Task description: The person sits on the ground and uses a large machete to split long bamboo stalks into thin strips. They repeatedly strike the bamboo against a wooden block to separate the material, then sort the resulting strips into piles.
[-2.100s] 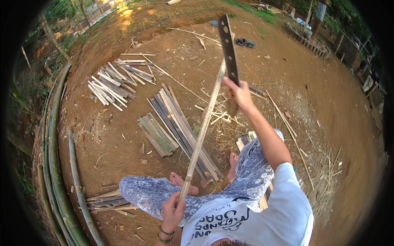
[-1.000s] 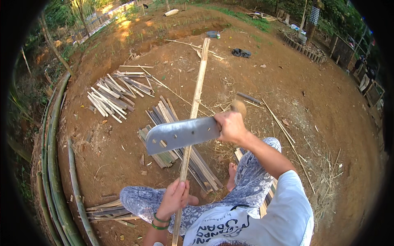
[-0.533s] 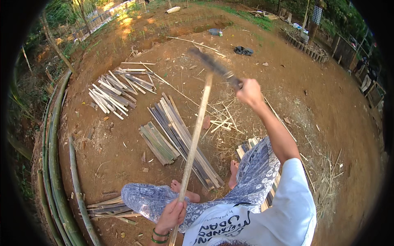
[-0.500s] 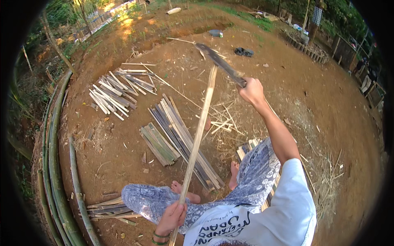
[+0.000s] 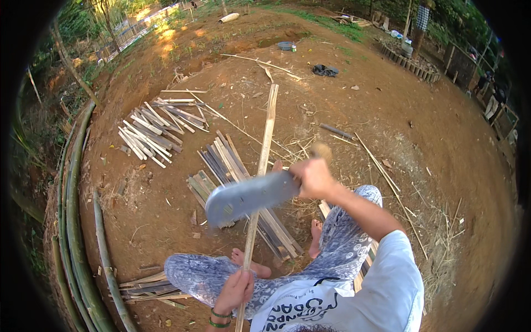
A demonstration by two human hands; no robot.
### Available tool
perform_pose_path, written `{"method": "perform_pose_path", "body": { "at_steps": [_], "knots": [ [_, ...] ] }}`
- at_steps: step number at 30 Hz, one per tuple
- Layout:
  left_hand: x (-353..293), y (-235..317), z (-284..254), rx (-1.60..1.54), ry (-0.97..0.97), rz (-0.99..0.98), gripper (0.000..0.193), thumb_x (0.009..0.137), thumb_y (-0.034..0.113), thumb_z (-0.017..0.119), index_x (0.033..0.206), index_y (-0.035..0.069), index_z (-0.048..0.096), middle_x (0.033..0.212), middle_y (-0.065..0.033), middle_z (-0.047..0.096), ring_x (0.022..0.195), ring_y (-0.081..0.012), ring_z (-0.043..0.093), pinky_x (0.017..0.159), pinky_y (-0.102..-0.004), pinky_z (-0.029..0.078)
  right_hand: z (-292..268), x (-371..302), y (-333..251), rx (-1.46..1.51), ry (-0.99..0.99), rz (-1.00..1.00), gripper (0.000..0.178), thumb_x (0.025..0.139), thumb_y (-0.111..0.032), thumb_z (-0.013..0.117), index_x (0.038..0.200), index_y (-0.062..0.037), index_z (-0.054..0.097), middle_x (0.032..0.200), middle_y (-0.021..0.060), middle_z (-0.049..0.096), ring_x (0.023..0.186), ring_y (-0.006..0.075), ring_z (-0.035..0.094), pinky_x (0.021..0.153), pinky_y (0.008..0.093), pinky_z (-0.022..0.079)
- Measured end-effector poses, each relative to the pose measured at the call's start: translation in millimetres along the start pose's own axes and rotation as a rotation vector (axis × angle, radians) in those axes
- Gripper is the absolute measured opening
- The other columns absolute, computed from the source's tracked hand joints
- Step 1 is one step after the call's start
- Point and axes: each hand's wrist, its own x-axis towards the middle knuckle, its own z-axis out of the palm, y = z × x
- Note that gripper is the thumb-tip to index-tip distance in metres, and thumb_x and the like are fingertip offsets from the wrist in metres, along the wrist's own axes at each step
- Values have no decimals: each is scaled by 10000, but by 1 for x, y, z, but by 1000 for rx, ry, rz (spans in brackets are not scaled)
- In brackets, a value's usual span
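Note:
My left hand (image 5: 234, 290), with green bands at the wrist, grips the lower part of a long split bamboo strip (image 5: 264, 149). The strip slants up and away over the ground. My right hand (image 5: 313, 178) is closed round the wooden handle of a machete (image 5: 243, 197). Its broad blade, blurred by motion, lies across the strip above my left hand; whether the edge touches the strip I cannot tell. Beneath the strip, a bundle of dark and pale bamboo strips (image 5: 276, 232) lies between my bare feet and the far ground, partly hidden by the blade.
A pile of short bamboo strips (image 5: 152, 128) lies at far left. Long green bamboo poles (image 5: 72, 221) run along the left side. More strips (image 5: 149, 288) lie by my left knee. Shavings (image 5: 437, 265) litter the dirt at right; a dark crumpled thing (image 5: 324, 71) lies farther off.
My right hand has drawn the machete back toward me along the strip, from its far end to its middle. My left hand stays in place, and the strip's far end has shifted slightly left.

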Motion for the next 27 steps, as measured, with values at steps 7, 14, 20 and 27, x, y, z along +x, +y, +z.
{"method": "perform_pose_path", "body": {
  "at_steps": [7,14,20,27],
  "knots": [
    [-21,-50,-18,-111,57,21,451,1103,428,323,807,99,416,590,16,383,462,-91,346,418,-251,304,-45,52,128,-57,150,723,243,797,-138,636,958,-8,764,763,198,731,639,278,711,612,417,570],
    [36,-6,-8,-149,24,8,541,1089,514,280,718,126,347,567,26,328,449,-92,282,409,-244,257,23,3,20,58,-65,174,208,633,-132,680,822,-50,707,672,142,694,614,326,701,579,441,575],
    [56,-20,-15,55,66,150,541,1102,481,251,712,119,350,564,31,321,456,-83,279,423,-250,240,30,-4,-22,43,-254,-20,348,583,-115,720,929,-80,731,745,126,721,635,260,710,613,395,594],
    [9,-48,-26,201,142,90,522,1112,417,275,713,92,359,583,18,363,490,-98,325,471,-263,271,11,19,56,-102,-333,269,341,654,-165,763,991,-110,758,795,125,736,728,257,722,688,416,603]
  ]
}}
